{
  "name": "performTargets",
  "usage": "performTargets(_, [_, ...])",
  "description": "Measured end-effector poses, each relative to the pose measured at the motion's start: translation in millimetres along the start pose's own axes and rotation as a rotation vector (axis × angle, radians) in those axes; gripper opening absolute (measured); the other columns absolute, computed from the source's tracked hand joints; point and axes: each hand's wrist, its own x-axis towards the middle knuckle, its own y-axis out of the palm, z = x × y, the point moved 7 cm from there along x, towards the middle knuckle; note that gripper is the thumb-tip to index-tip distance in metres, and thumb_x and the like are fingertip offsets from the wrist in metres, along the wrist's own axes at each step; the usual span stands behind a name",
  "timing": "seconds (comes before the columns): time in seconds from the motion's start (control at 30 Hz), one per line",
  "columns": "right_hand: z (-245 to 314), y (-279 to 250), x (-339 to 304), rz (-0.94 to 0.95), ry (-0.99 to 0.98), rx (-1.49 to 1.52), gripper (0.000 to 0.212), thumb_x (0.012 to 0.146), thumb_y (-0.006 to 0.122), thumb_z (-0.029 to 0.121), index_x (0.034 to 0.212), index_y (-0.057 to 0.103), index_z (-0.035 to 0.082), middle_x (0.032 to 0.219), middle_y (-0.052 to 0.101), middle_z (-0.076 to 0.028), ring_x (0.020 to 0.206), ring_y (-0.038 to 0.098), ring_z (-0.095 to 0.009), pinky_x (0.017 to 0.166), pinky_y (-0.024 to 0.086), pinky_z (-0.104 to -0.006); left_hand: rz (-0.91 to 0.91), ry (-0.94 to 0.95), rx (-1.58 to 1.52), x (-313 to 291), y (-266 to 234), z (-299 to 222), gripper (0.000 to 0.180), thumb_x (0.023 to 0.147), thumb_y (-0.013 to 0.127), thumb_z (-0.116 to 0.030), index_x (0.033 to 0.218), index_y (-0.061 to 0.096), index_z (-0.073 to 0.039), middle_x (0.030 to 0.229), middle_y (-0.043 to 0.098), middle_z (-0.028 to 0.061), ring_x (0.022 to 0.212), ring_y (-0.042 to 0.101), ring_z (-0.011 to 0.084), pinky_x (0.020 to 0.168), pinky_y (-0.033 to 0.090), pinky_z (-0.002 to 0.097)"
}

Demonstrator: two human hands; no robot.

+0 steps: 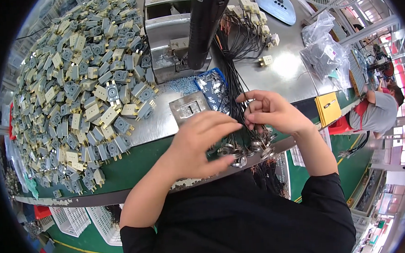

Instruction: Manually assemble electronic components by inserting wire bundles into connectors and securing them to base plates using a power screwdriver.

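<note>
My left hand [199, 144] is over the table's near edge, thumb and fingers apart, with nothing seen in it; it is slightly blurred. Just right of it, my right hand [271, 113] is closed, its fingertips pinching a thin black wire. The wire is part of a bundle of black wires [231, 72] running away from me across the table. Round shiny metal pieces [261, 144] hang at the bundle's near end, below both hands. Cream connector blocks [250, 15] are on the far wire ends. The fingers partly hide the wires between my hands.
A large heap of grey-and-cream plug-like parts [85, 73] covers the left. Ahead stand a metal press [169, 59] and a thick black column [209, 27]. Nearer are a slotted metal plate [183, 113] and a blue tray [225, 79] of small parts. A fan [276, 6] and plastic bag [324, 51] are right.
</note>
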Motion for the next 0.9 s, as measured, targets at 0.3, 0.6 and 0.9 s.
performTargets(0.3, [44.8, -10.5, -7.3, -0.030, -0.222, -0.764, 0.066, 0.097, 0.060, 0.000, 0.160, 0.039, 0.001, 0.075, 0.059, -0.001, 0.067, 0.051, -0.005, 0.060, 0.043, -0.0237, 0.183, 0.051, -0.004, -7.9, 23.6, -0.8, 0.058, 0.074, 0.084, -0.032, 0.123, 0.069, -0.006, 0.127, 0.068, 0.0116, 0.118, 0.065, 0.0333, 0.108, 0.047, 0.0523])
performTargets(0.6, [80.7, -36.6, 40.2, -0.002, -0.496, 0.444, 0.049, 0.105, 0.057, 0.041, 0.125, 0.063, -0.004, 0.100, 0.066, -0.012, 0.080, 0.062, -0.021, 0.067, 0.048, -0.0312, -0.209, -0.037, -0.103, -15.6, -21.9, 12.7, 0.048, 0.079, 0.082, -0.015, 0.122, 0.069, -0.002, 0.110, 0.073, 0.0139, 0.096, 0.074, 0.0283, 0.085, 0.058, 0.0373])
performTargets(0.9, [88.0, 84.2, 64.7, 0.217, -0.878, -1.219, 0.029, 0.074, 0.072, 0.007, 0.103, 0.069, 0.006, 0.098, 0.065, -0.013, 0.087, 0.066, -0.033, 0.076, 0.054, -0.0431, -0.359, -0.190, -0.135, -29.6, -50.1, 31.6, 0.049, 0.083, 0.086, -0.011, 0.124, 0.065, 0.004, 0.099, 0.072, 0.0133, 0.083, 0.070, 0.0177, 0.075, 0.056, 0.0311])
